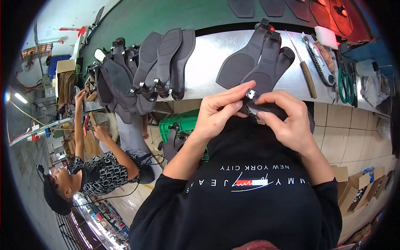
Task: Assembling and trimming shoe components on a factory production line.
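In front of my chest, at the bench's near edge, a shiny metal buckle [250,94] sits on a dark sandal strap. From the left, the thumb and fingers of my left hand [220,109] are closed on the strap beside the buckle. My right hand [286,118] pinches at the other side, thumb and forefinger close together. My fingers hide most of the strap and its lower end. Just beyond my hands, dark grey sandals [238,66] with black straps lie overlapping on the metal bench [210,50].
More dark sandals [168,46] are piled at left. An awl [308,79], a utility knife [320,62] and green-handled scissors [345,85] lie right. A green crate [183,124] stands below the bench. A co-worker [106,175] works at left. Cardboard boxes [360,187] stand on the floor at right.
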`<action>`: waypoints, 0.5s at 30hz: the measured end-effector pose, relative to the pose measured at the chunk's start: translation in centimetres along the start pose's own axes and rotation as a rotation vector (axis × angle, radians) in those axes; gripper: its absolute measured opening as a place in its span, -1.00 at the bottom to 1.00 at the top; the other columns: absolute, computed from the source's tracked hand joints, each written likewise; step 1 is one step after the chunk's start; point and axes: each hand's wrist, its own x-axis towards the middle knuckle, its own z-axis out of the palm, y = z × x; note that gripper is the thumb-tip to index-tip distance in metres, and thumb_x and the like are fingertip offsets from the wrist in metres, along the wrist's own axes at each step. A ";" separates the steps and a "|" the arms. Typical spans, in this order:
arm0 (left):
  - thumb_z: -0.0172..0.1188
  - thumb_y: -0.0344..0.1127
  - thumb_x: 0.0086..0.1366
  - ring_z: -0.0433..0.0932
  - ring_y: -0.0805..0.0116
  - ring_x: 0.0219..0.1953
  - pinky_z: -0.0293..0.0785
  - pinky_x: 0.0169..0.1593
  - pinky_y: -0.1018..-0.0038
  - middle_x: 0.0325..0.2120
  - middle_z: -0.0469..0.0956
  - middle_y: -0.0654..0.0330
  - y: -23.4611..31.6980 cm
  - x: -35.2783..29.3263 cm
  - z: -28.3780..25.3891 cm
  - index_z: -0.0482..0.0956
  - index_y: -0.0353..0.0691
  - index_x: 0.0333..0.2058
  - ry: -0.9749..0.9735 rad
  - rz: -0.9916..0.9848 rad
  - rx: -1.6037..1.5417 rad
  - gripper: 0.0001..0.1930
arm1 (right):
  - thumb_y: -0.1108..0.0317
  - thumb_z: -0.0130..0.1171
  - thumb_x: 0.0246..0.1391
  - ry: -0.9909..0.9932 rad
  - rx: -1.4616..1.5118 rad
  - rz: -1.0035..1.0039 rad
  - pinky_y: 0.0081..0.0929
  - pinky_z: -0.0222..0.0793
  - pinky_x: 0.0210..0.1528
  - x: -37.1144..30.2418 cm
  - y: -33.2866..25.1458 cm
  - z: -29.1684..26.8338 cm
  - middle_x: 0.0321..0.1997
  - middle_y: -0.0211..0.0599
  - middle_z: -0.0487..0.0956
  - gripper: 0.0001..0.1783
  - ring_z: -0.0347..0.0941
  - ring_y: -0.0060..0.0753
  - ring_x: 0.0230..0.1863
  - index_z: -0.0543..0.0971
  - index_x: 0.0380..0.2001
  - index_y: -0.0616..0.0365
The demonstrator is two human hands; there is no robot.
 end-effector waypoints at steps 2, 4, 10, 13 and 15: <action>-0.04 -0.62 0.26 0.51 0.28 0.04 0.65 -0.19 0.53 0.11 0.43 -0.05 0.1 0.0 0.3 0.55 -0.27 0.01 0.024 -0.016 0.009 -0.63 | 0.54 0.27 -0.17 -0.007 0.021 0.016 -0.45 0.38 -0.37 0.0 0.5 0.4 -0.40 -0.21 0.56 -0.75 0.52 -0.25 -0.40 0.61 -0.30 0.20; -0.05 -0.63 0.25 0.53 0.26 0.01 0.66 -0.21 0.53 0.09 0.44 -0.08 0.3 0.0 0.5 0.55 -0.30 0.00 0.049 -0.030 0.019 -0.63 | 0.54 0.27 -0.17 -0.015 0.043 0.032 -0.46 0.37 -0.38 0.0 0.7 0.6 -0.41 -0.22 0.56 -0.79 0.52 -0.27 -0.41 0.62 -0.34 0.20; -0.06 -0.63 0.24 0.55 0.34 -0.02 0.65 -0.21 0.55 0.07 0.47 -0.04 0.7 -0.3 1.4 0.54 -0.30 0.01 0.129 -0.066 0.055 -0.62 | 0.54 0.27 -0.18 0.000 0.029 0.058 -0.45 0.37 -0.40 0.1 0.5 1.1 -0.45 -0.23 0.53 -0.82 0.50 -0.27 -0.43 0.64 -0.39 0.18; -0.02 -0.63 0.23 0.56 0.40 -0.07 0.64 -0.24 0.58 0.06 0.48 -0.01 0.6 -0.3 1.6 0.55 -0.32 0.00 0.165 -0.089 0.037 -0.63 | 0.52 0.29 -0.20 -0.020 -0.105 -0.022 -0.40 0.37 -0.39 0.2 0.6 1.1 -0.44 -0.23 0.51 -0.84 0.48 -0.23 -0.44 0.65 -0.42 0.17; 0.05 -0.63 0.18 0.59 0.44 -0.15 0.63 -0.27 0.61 0.01 0.53 0.00 0.3 -0.2 1.3 0.56 -0.33 -0.02 0.179 -0.092 0.021 -0.63 | 0.48 0.33 -0.22 -0.045 -0.211 -0.205 -0.36 0.37 -0.38 0.6 0.9 1.0 -0.40 -0.26 0.49 -0.80 0.46 -0.19 -0.43 0.65 -0.39 0.13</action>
